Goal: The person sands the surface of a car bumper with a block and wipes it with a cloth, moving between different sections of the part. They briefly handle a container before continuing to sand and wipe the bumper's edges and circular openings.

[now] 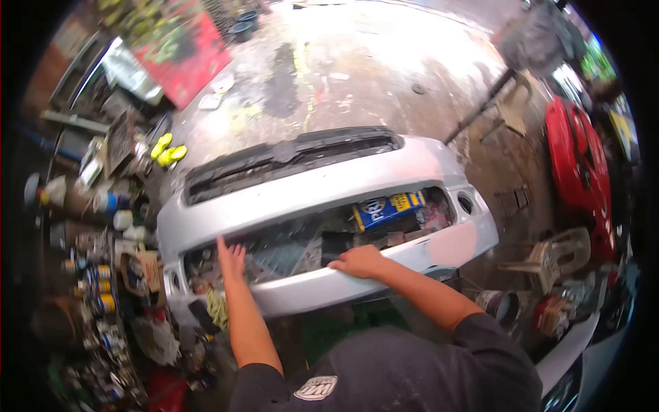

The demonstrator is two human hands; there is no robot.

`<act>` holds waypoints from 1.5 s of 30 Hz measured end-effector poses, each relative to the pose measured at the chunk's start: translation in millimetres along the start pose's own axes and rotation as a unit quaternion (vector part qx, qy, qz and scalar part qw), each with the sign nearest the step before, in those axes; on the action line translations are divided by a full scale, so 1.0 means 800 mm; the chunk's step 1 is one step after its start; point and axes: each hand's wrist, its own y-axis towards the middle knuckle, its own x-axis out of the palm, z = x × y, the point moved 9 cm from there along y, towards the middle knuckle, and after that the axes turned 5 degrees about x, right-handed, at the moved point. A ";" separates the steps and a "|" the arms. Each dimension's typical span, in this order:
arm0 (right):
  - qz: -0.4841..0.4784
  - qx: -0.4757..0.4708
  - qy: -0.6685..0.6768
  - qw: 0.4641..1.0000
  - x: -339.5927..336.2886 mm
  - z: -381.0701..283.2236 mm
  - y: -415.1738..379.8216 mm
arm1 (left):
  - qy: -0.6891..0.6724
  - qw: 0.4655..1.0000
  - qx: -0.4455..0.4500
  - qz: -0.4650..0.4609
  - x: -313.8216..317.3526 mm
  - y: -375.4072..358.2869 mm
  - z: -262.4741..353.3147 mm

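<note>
A pale grey car bumper point(295, 290) lies across in front of me, with pinkish patches at its right end and a long opening in its middle. My left hand point(231, 259) reaches over the left part of this opening, its fingers stretched out and holding nothing. Fingers curled, my right hand point(358, 262) grips the bumper's lower bar at the edge of the opening. A blue and yellow tin point(379, 212) shows through the opening, near a dark square piece point(336, 246). Beneath the left end of the bumper hangs a yellowish-green cloth point(217, 309).
A black grille point(288, 152) runs along the bumper's far side. Cans, bottles and boxes point(103, 288) crowd the left. On the right are a red car part point(580, 172), a beige plastic chair point(546, 264) and a slanted pole point(480, 106). Yellow footwear point(168, 152) lies at left.
</note>
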 end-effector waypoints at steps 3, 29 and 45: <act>0.002 -0.040 0.036 0.999 -0.002 -0.018 0.010 | -0.141 0.989 -0.041 0.019 0.009 0.063 -0.034; 0.049 -0.043 0.072 0.995 -0.067 0.070 -0.098 | -0.048 0.993 0.045 -0.095 0.169 -0.082 -0.008; 0.001 -0.004 0.028 1.000 -0.013 0.078 -0.082 | -0.104 0.986 0.023 -0.130 0.159 -0.058 -0.076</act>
